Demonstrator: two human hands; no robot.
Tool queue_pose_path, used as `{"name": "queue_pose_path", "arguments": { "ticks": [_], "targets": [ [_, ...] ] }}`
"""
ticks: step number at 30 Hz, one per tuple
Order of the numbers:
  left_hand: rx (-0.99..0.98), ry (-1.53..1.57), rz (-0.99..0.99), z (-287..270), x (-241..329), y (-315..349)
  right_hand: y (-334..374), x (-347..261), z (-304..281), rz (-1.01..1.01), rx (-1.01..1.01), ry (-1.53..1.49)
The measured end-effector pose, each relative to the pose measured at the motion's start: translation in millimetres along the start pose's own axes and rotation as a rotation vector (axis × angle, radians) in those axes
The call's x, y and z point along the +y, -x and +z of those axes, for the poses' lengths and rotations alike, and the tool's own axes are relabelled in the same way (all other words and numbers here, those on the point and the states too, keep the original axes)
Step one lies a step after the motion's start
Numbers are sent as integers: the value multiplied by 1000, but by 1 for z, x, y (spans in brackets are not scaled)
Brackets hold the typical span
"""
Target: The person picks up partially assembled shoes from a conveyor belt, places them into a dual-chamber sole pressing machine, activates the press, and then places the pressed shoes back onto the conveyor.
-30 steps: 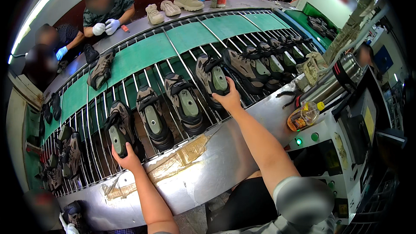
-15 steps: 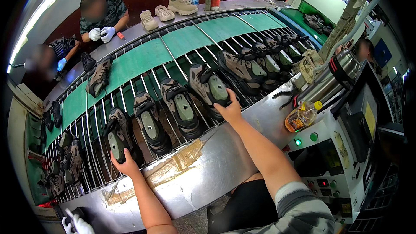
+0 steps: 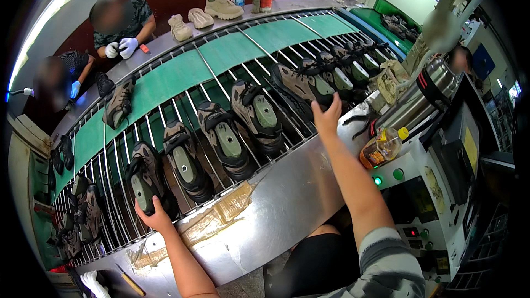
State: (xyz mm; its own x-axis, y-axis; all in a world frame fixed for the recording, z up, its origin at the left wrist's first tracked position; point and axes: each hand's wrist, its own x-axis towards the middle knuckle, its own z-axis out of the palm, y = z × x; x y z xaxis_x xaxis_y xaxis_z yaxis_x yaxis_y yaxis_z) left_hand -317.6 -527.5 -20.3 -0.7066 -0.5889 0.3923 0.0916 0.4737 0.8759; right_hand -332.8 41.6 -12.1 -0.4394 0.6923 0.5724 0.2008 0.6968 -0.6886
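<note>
Brown-and-black hiking shoes with green shoe lasts inside stand in a slanting row on a rack of metal rollers (image 3: 117, 187). My left hand (image 3: 154, 216) grips the heel of the leftmost shoe (image 3: 148, 174) in this row, thumb on one side and fingers on the other. Farther right, my right hand (image 3: 328, 115) is around the heel of another shoe (image 3: 298, 85), which lies at a slant. Between my hands are three more: one shoe (image 3: 187, 165) near the left, a middle shoe (image 3: 226, 138) and a third shoe (image 3: 259, 113).
A metal ledge (image 3: 276, 198) with peeling brown tape borders the rollers. To the right are a drink bottle (image 3: 383, 148), a steel flask (image 3: 411, 99) and a control panel (image 3: 397, 209). Two people sit across, one wearing white gloves (image 3: 128, 48). A wooden-handled tool (image 3: 132, 283) lies lower left.
My right hand has let go of the third shoe between my hands and moved right to the slanting one. That third shoe has settled on the rollers. My left hand stays on its shoe.
</note>
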Motion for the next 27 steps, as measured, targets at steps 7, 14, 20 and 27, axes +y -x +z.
{"name": "queue_pose_path", "arguments": {
  "ticks": [7,14,20,27],
  "targets": [
    [-35,25,1,-5,8,1,-68,-17,9,244,-195,405],
    [-55,-13,40,0,12,3,-87,-7,11,186,-449,266],
    [-42,-52,147,-5,-2,-1,-57,-62,3,113,-554,323],
    [-27,-146,197,1,11,7,22,-61,-30,-62,-583,227]
  ]
}}
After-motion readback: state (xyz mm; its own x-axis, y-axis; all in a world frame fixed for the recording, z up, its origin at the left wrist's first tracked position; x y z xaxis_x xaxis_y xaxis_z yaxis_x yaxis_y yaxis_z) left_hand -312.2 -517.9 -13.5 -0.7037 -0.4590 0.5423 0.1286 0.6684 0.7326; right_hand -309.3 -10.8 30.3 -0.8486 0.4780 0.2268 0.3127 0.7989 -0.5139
